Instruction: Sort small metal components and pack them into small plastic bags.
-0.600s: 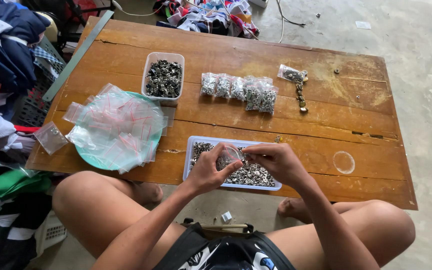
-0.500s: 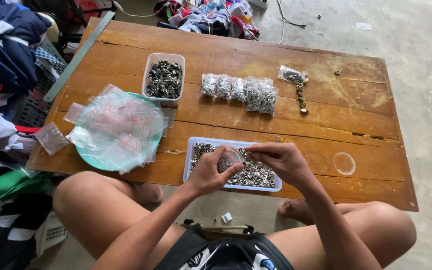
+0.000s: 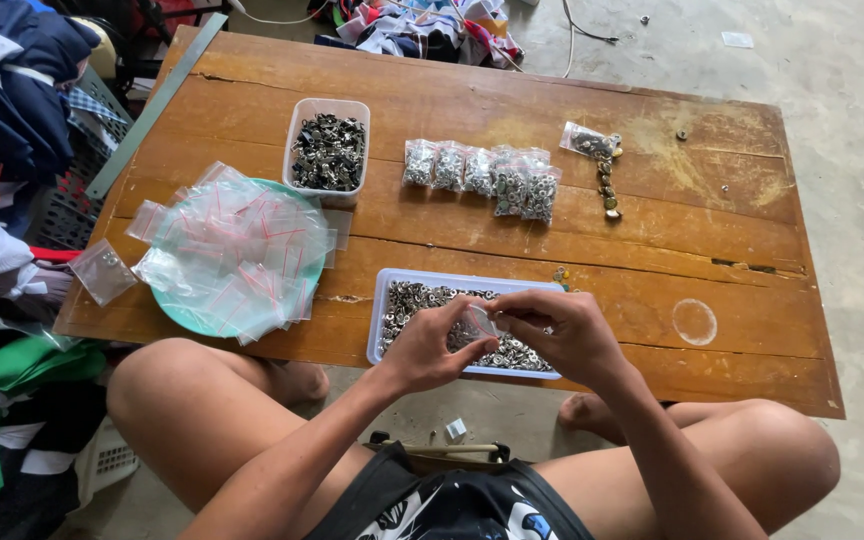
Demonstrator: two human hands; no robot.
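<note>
From the head camera, a person sits at a low brown wooden table (image 3: 652, 270). Both hands meet over a clear plastic tray of small silver metal bits (image 3: 407, 305) at the near edge, at six o'clock. The left hand (image 3: 430, 345) and the right hand (image 3: 557, 330) pinch a small clear plastic bag (image 3: 483, 321) between them. Both hands are closed on it, fingers and thumbs tight.

At nine o'clock from the tray sits a round green plate (image 3: 177, 310) piled with empty clear bags with red strips (image 3: 237, 245). At eleven o'clock stands a clear tub of dark metal bits (image 3: 328, 150). At twelve o'clock lies a row of filled little bags (image 3: 482, 178). At one o'clock lies one more small bag with a line of gold-coloured bits (image 3: 607, 185) below it.

To do this well, it seems best to keep the bag right over the tray, so anything that drops lands back inside. Holding the mouth of the bag wide and level should help too.
</note>
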